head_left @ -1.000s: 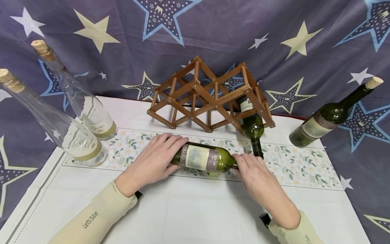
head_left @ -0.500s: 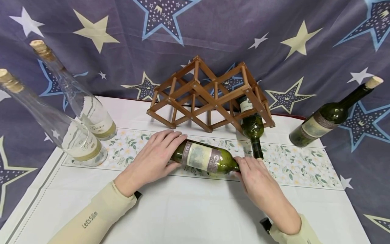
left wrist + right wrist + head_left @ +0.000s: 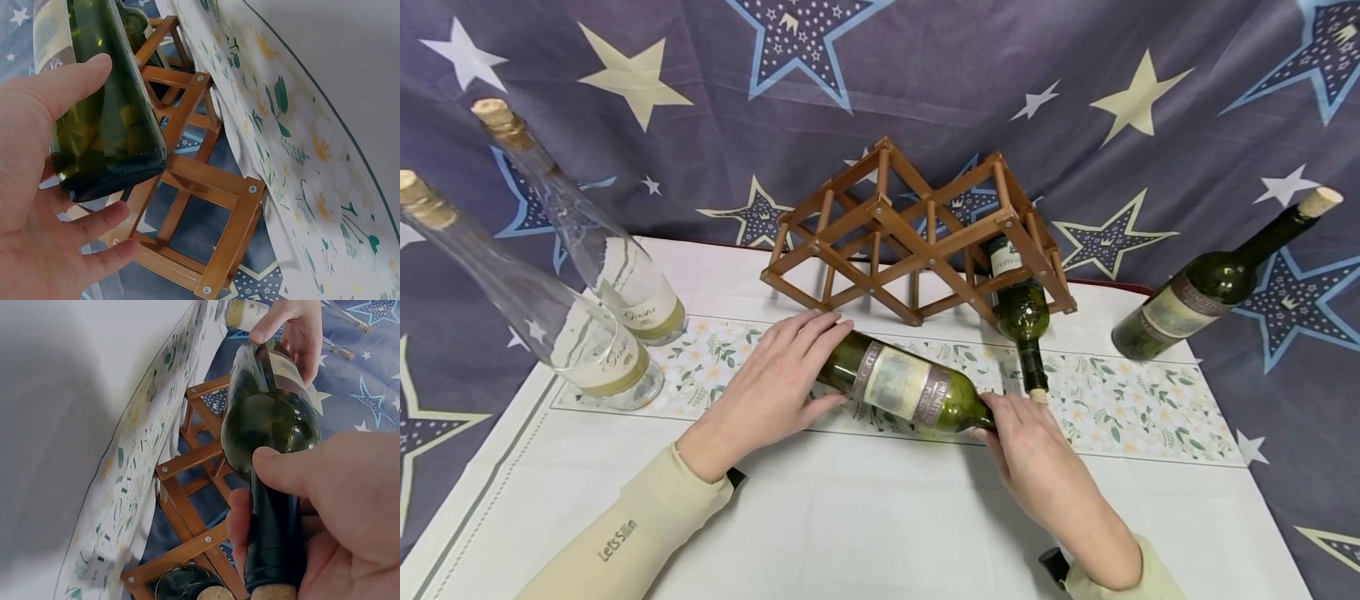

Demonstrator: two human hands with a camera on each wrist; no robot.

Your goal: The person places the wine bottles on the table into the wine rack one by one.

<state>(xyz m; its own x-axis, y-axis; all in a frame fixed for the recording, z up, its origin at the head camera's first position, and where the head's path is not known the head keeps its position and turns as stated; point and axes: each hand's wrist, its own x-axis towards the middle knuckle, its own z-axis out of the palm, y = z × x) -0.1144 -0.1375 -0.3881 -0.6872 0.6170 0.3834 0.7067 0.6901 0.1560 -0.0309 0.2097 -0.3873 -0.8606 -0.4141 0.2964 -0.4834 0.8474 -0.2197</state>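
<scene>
A green wine bottle (image 3: 898, 382) with a cream and brown label lies slantwise in front of the wooden rack in the head view, held by both hands. My left hand (image 3: 771, 379) holds its base end, the thumb (image 3: 87, 75) on the near side of the glass. Around the neck curl the fingers of my right hand (image 3: 1037, 446); the thumb lies along it in the right wrist view, and a cork (image 3: 274, 592) shows at the mouth. A second green bottle (image 3: 1024, 312) rests in the rack's right lower slot, its corked neck pointing toward me.
The brown lattice wine rack (image 3: 880, 211) stands at the back of the white-covered table. Two tall clear corked bottles, a nearer one (image 3: 617, 362) and a farther one (image 3: 651, 312), stand at the left. Another green corked bottle (image 3: 1183, 307) stands at the right. A floral runner (image 3: 1150, 417) crosses the table.
The bottle has turned slightly: its base end, with my left hand, has moved toward the rack, while its neck, with my right hand, has come nearer and a little right.
</scene>
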